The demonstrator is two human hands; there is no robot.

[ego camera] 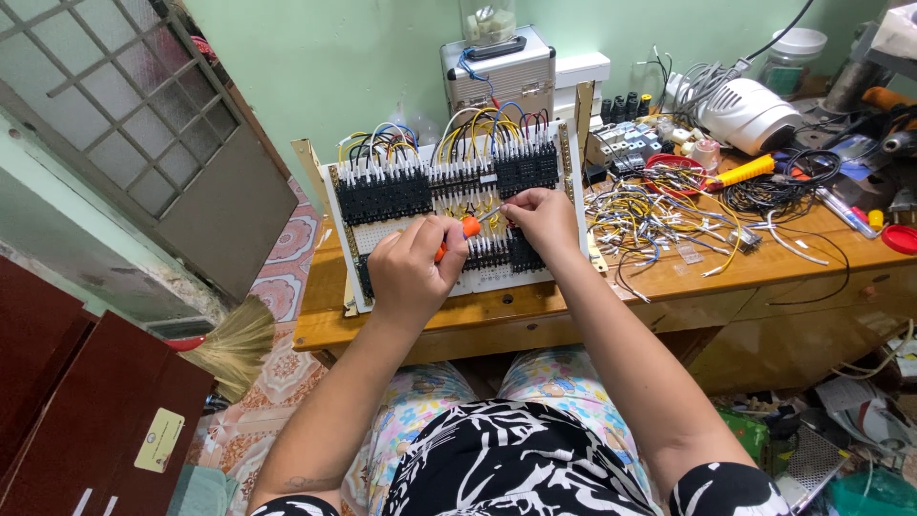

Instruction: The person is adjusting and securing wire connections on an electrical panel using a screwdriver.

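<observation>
A white panel point(401, 229) with rows of black terminal blocks and coloured wires leans on the wooden desk point(535, 306) in front of me. My left hand point(415, 268) is closed around an orange-handled screwdriver point(468, 227), whose tip points at the middle of the panel. My right hand point(543, 218) pinches something small at the panel's centre, just beside the screwdriver tip; I cannot make out what it is.
Loose cut wires point(659, 220), a red bowl point(673, 177), a yellow-handled tool point(740, 172), black components point(626, 143) and a white device point(750, 115) crowd the desk's right half. A metal case point(501, 72) stands behind the panel. A broom point(234, 344) lies on the floor at left.
</observation>
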